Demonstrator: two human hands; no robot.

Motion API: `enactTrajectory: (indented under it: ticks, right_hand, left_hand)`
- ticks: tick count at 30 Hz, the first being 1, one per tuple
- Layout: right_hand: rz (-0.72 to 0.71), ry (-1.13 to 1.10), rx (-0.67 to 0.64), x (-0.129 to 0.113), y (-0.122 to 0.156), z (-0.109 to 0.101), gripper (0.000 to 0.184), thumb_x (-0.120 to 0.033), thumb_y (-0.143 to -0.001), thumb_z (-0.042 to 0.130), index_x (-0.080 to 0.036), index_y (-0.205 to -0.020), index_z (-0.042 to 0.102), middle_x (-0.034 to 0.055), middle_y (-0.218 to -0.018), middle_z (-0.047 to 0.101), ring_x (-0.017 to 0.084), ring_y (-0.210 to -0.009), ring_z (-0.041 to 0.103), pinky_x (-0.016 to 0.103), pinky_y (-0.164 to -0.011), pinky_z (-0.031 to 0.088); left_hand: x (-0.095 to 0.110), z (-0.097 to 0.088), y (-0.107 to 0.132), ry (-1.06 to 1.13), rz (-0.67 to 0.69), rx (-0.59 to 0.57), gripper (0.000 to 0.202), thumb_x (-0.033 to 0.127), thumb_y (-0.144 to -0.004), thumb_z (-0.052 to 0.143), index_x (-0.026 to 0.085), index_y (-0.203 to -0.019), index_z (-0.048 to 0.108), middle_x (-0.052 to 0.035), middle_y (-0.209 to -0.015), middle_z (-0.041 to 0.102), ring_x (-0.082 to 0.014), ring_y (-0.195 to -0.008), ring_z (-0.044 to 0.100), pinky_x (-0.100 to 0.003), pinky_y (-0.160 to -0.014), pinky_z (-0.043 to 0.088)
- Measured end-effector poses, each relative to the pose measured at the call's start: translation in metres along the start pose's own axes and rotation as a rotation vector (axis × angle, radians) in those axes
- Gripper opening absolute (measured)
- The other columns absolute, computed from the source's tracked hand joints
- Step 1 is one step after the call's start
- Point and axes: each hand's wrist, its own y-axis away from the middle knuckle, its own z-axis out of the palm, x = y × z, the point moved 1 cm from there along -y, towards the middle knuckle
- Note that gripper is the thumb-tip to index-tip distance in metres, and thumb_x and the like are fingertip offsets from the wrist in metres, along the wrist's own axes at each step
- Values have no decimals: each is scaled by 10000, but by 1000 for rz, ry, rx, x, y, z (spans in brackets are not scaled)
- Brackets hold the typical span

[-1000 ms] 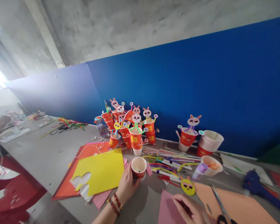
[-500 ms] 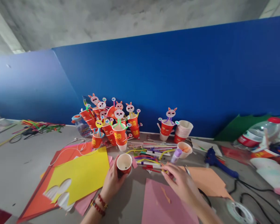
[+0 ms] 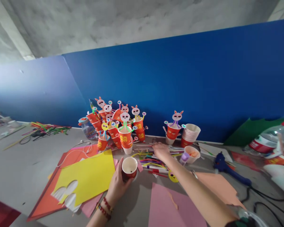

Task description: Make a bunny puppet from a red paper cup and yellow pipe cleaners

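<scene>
My left hand (image 3: 118,181) is wrapped round a red paper cup (image 3: 129,166), which stands upright with its white inside facing up and a small dark spot at the bottom. My right hand (image 3: 161,151) reaches over the pile of straws and markers (image 3: 153,162) at the back of the table. Its fingertips are among the thin sticks there, and I cannot make out whether they grip one. A yellow paper face (image 3: 173,176) lies below my right forearm, beside the markers.
Decorated rabbit cups (image 3: 124,135) crowd the back left; another rabbit cup (image 3: 173,130) and stacked cups (image 3: 190,134) stand right. Yellow card (image 3: 92,176) lies left, pink paper (image 3: 165,205) in front. A blue glue gun (image 3: 229,168) with its cable is at right.
My right hand has moved away from the near end of the markers, up and left to the back of the pile. The yellow face is now uncovered. My left hand still holds the cup.
</scene>
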Motion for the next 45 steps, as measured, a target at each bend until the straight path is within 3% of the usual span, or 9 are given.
enactTrajectory:
  ticks: [5,8,12,18,28,37,45]
  right_hand:
    - [-53,-28,-68,14,-9,-2,301,-321,-989,614,-176,-1253,605,99,-1274,621,233,-1060,652,434,-895,568]
    - [-97,-74,-105,19,-22,-7,299,-322,-989,613,-181,-1253,604,93,-1271,622,233,-1058,653,433,-891,569]
    - [-99,-101,-111,19,-37,-11,295,-320,-990,612,-186,-1253,605,93,-1275,621,232,-1061,652,431,-893,569]
    - [-117,-92,-161,19,-39,-5,286,-321,-993,607,-190,-1248,609,93,-1276,621,229,-1060,651,428,-894,568]
    - [-185,-87,-197,22,-44,-3,293,-322,-991,610,-185,-1250,607,92,-1271,623,231,-1057,653,429,-890,570]
    - [-222,-63,-171,6,-52,3,295,-322,-993,607,-183,-1253,605,95,-1276,620,231,-1059,651,435,-895,568]
    - [-243,-48,-284,2,-58,-7,286,-322,-994,606,-189,-1247,609,93,-1278,621,230,-1060,651,430,-896,568]
  left_hand:
    - [4,1,1,68,-32,-36,982,344,-827,690,205,-1573,67,-234,-1568,363,-371,-1439,401,-581,-1134,385]
    - [8,-4,2,136,-65,-9,936,394,-885,638,210,-1578,36,-221,-1545,385,-355,-1424,422,-575,-1139,378]
    - [14,-14,3,199,-49,35,765,402,-966,518,224,-1576,91,-182,-1497,447,-317,-1355,504,-540,-1133,397]
    - [18,-19,2,183,-41,135,669,402,-968,526,237,-1540,220,-170,-1492,460,-307,-1299,543,-509,-1102,445]
    - [21,-19,3,185,-26,145,607,373,-961,546,230,-1493,292,-185,-1465,472,-294,-1232,581,-502,-1053,490]
    - [22,-21,1,180,-23,172,524,333,-972,536,238,-1453,350,-169,-1439,492,-274,-1177,606,-484,-1011,511]
    - [24,-21,1,194,0,168,495,302,-976,538,251,-1440,373,-159,-1415,521,-266,-1149,627,-468,-976,528]
